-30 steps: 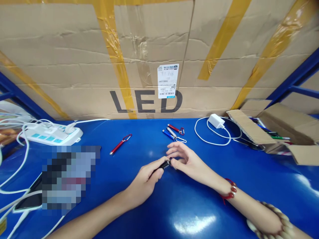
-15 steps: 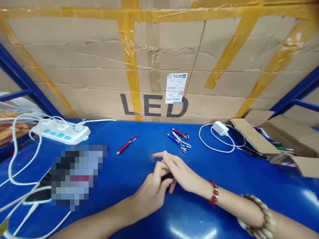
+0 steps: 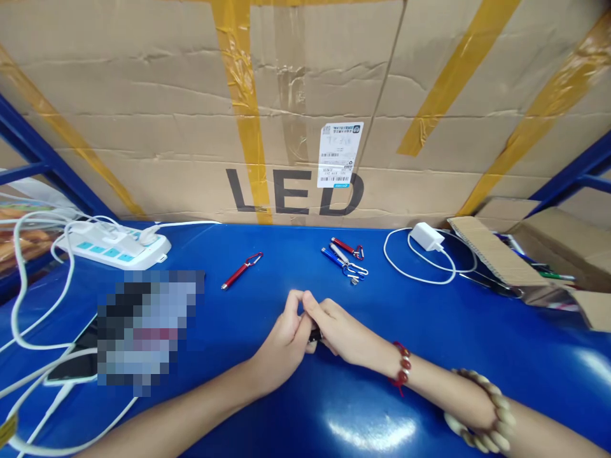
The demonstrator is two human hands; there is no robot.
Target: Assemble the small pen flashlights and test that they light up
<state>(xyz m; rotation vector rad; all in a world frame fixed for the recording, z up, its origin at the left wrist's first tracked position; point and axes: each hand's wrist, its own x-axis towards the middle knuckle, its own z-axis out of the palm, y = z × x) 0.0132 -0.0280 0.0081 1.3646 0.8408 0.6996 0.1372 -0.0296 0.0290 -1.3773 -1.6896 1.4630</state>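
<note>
Both hands meet mid-table: left hand (image 3: 285,340) and right hand (image 3: 342,331) have their fingers curled together, pinching a black pen (image 3: 315,334). It's mostly buried between them, with only a dark stub showing under the right fingers. The bare blue table (image 3: 429,343) gives plenty of room all round. The red pen (image 3: 241,271), pen bunch (image 3: 344,257) and charger (image 3: 426,236) lie well behind, and the box (image 3: 548,254) is at the far right edge.

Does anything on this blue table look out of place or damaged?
Nothing is spilled. One red keychain pen lies alone, apart from the three clustered ones; the cardboard wall behind is creased.
</note>
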